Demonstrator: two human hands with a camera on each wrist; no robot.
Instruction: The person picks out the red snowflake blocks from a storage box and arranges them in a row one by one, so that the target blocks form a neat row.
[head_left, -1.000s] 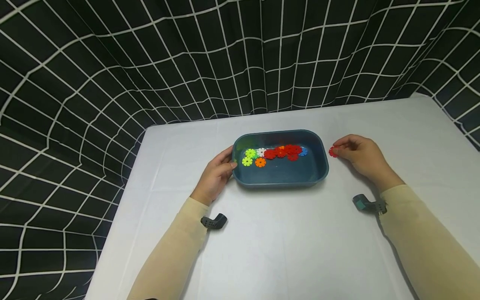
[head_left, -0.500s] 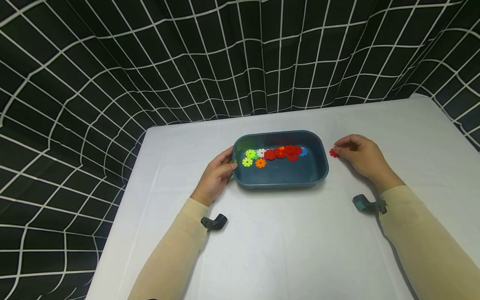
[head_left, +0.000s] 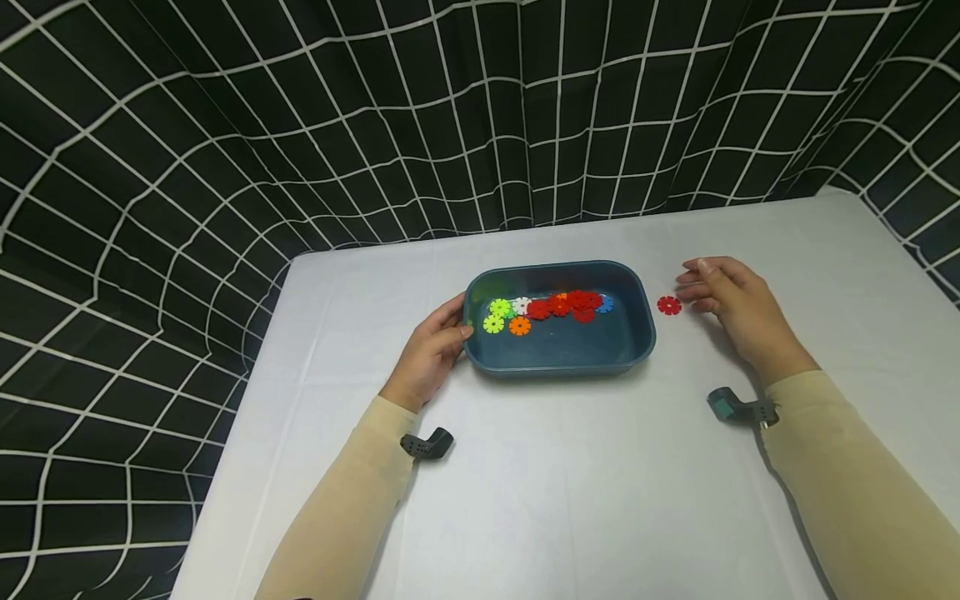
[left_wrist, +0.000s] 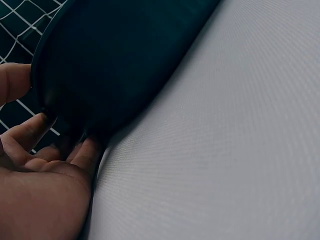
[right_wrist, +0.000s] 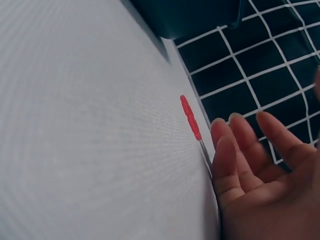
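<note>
My left hand (head_left: 429,352) grips the left end of a dark blue-green plastic bin (head_left: 562,348), thumb over the rim and fingers against the outer wall. Inside the bin lie several snowflake discs: yellow-green ones (head_left: 493,324), a white one, an orange one (head_left: 520,326), overlapping red ones (head_left: 558,306) and a blue one (head_left: 607,304). Right of the bin, a single red snowflake disc (head_left: 664,306) lies flat on the white cloth. My right hand (head_left: 738,308) is just right of that disc, fingers relaxed and holding nothing. The right wrist view shows the red disc (right_wrist: 190,117) apart from the fingertips.
A white cloth (head_left: 510,483) covers the table under both arms. Behind and to the left hangs a black curtain (head_left: 420,108) with a white grid. Each wrist carries a small dark camera mount, the left mount (head_left: 427,444) and the right mount (head_left: 738,407).
My right hand has let go of the red snowflake disc it was pinching, and has moved slightly right and away. My left hand and the bin have stayed put.
</note>
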